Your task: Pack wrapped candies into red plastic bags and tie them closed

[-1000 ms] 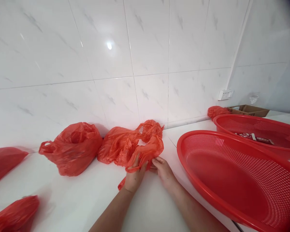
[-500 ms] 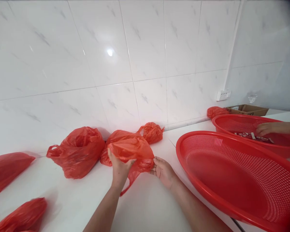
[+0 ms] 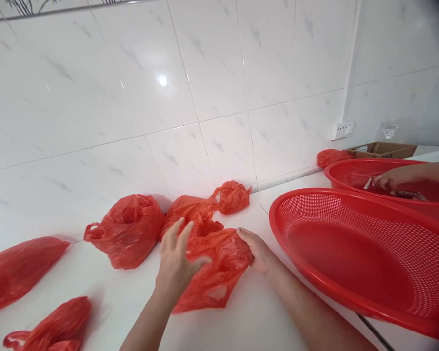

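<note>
A crumpled red plastic bag point(image 3: 219, 268) lies on the white counter point(image 3: 241, 321) between my hands. My left hand point(image 3: 177, 263) rests on its left side with fingers spread apart and the thumb across the plastic. My right hand point(image 3: 258, 249) cups the bag's right edge, fingers curled against it. Just behind lie another flattened red bag point(image 3: 188, 212) and a small knotted red bag point(image 3: 234, 196) by the wall.
A large red perforated basket point(image 3: 351, 253) sits at the right, with a second red basket point(image 3: 354, 175) behind it where another person's hand point(image 3: 388, 181) reaches in. A full red bag point(image 3: 129, 229) and other red bags point(image 3: 20, 270) lie left. A cardboard box point(image 3: 384, 148) stands far right.
The bag has come down from being held up onto the counter and is spread flatter. My left hand has opened over it. The other person's hand has moved further into the far basket.
</note>
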`<state>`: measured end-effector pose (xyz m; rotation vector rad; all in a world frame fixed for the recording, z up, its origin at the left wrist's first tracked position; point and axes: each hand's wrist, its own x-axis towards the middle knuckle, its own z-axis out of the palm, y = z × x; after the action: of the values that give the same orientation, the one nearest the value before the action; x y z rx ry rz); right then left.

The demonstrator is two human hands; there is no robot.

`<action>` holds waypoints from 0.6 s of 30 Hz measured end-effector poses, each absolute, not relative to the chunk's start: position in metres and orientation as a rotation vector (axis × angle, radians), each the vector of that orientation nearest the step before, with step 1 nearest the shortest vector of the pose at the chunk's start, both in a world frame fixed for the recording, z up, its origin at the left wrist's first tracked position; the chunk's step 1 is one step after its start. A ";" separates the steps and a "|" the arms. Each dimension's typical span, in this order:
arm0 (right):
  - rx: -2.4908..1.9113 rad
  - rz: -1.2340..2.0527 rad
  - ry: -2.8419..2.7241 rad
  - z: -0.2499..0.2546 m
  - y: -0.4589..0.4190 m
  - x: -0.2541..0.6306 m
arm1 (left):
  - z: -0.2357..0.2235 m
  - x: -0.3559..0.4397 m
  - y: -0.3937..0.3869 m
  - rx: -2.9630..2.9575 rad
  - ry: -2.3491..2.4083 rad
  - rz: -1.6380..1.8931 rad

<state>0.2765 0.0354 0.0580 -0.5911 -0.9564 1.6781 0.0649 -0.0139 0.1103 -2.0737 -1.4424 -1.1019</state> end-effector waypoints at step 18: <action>-0.838 0.100 -1.748 0.072 -0.011 0.240 | 0.113 0.058 -0.016 -2.117 -2.309 -1.688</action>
<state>0.2403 -0.0115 0.0720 -0.8378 -1.7475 0.0996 0.0583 -0.0163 0.1133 -2.1174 -2.3093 -1.6876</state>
